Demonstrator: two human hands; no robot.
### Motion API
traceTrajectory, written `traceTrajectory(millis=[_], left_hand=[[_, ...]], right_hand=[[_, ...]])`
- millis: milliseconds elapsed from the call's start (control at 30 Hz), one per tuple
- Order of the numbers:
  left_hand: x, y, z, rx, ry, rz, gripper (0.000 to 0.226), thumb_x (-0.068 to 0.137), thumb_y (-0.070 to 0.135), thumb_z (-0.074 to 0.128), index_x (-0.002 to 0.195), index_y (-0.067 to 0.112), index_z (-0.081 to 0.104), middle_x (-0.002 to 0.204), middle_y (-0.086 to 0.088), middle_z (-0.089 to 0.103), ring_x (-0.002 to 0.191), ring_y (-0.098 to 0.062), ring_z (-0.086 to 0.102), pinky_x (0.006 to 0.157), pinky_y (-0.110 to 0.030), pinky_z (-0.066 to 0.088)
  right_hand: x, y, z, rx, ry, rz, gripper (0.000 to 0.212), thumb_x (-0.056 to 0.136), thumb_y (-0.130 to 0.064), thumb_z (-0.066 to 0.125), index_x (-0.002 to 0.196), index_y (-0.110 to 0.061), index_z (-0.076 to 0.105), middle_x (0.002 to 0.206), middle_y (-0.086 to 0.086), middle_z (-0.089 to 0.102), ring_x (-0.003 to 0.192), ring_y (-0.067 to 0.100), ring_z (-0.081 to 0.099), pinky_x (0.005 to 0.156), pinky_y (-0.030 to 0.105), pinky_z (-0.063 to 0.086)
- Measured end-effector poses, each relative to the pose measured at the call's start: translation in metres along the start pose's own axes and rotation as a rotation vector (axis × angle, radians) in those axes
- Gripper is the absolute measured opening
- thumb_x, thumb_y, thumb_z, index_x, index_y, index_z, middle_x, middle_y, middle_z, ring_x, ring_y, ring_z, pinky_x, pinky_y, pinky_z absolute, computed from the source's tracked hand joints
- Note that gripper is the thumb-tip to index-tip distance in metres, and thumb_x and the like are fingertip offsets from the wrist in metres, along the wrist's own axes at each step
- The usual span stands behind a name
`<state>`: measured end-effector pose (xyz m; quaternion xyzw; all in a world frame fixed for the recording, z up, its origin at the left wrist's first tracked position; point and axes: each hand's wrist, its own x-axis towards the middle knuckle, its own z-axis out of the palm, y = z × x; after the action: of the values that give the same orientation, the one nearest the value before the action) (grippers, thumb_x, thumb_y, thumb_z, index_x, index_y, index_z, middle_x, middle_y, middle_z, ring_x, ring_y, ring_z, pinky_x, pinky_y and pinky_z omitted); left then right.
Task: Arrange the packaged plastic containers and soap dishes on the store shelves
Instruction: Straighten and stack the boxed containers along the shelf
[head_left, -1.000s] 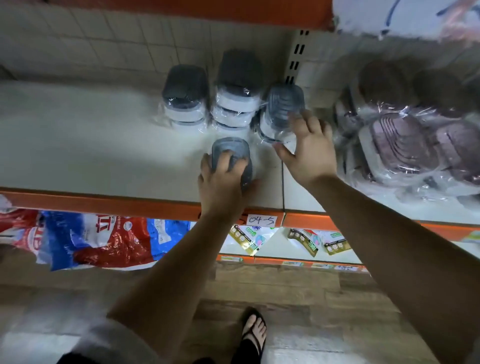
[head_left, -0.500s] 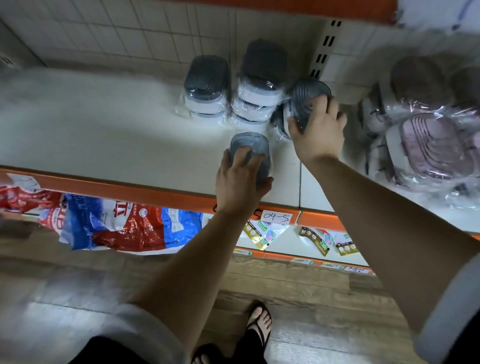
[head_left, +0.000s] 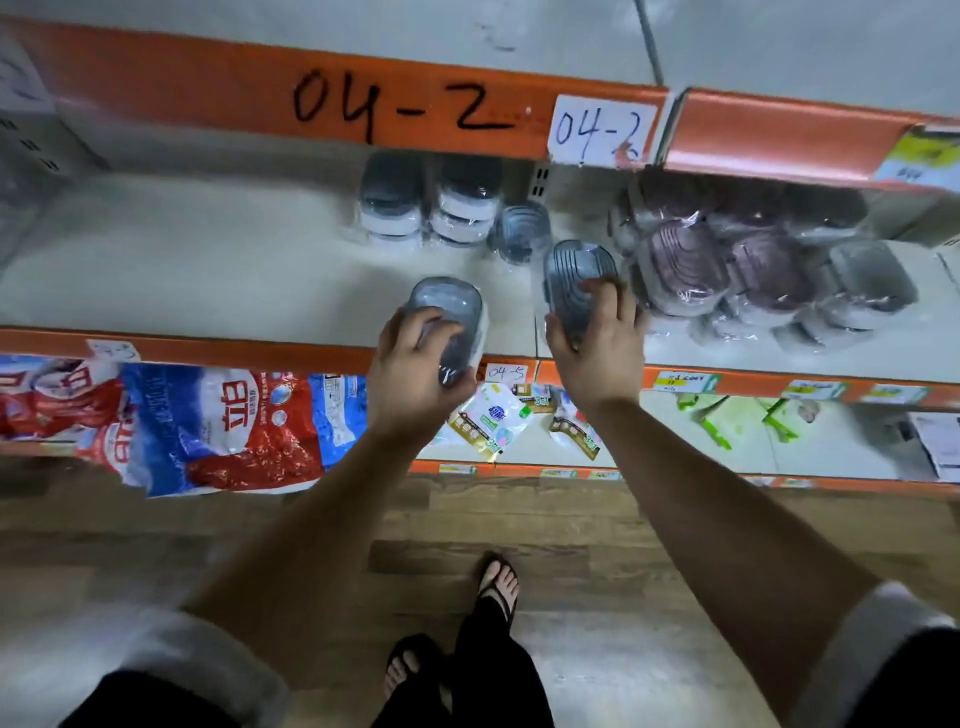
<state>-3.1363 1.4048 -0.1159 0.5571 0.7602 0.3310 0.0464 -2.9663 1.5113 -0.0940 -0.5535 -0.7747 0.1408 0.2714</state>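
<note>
My left hand (head_left: 415, 364) grips a grey wrapped soap dish (head_left: 451, 312) at the front edge of the white shelf (head_left: 182, 275). My right hand (head_left: 597, 338) holds a second grey ribbed soap dish (head_left: 574, 278), tilted up, just right of it. Behind them stand two stacks of wrapped dark-lidded containers (head_left: 431, 208) and one more grey dish (head_left: 522, 231) on its side against the back. To the right lies a pile of wrapped pink and grey soap dishes (head_left: 748, 265).
An orange shelf edge marked 04-2 (head_left: 405, 109) hangs above the work area. Below the shelf lie red and blue detergent bags (head_left: 197, 421) and small sachets (head_left: 493, 421). The wooden floor and my sandalled feet (head_left: 498, 587) are underneath.
My right hand has pulled a grey soap dish forward from the back of the shelf. My left hand has drawn its dish toward the front edge. The view has tilted up.
</note>
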Motion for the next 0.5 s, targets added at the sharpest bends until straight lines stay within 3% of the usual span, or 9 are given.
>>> traceTrajectory(millis=[400, 500], left_hand=[[-0.048, 0.077, -0.128, -0.086, 0.050, 0.255, 0.046, 0.069, 0.025, 0.079, 0.112, 0.014, 0.068, 0.128, -0.004, 0.056, 0.120, -0.030, 0.053, 0.086, -0.042, 0.055], [-0.043, 0.094, -0.150, -0.097, 0.100, 0.328, 0.046, 0.069, 0.025, 0.079, 0.112, 0.013, 0.069, 0.129, -0.008, 0.056, 0.119, -0.030, 0.054, 0.087, -0.041, 0.055]], right_hand=[[-0.091, -0.065, -0.125, 0.172, 0.159, -0.024, 0.040, 0.083, -0.016, 0.071, 0.118, -0.002, 0.057, 0.129, 0.017, 0.050, 0.117, 0.040, 0.047, 0.099, 0.046, 0.038], [-0.096, -0.071, -0.149, 0.221, 0.198, -0.085, 0.042, 0.086, -0.021, 0.068, 0.121, -0.002, 0.056, 0.133, 0.017, 0.047, 0.123, 0.035, 0.044, 0.103, 0.045, 0.038]])
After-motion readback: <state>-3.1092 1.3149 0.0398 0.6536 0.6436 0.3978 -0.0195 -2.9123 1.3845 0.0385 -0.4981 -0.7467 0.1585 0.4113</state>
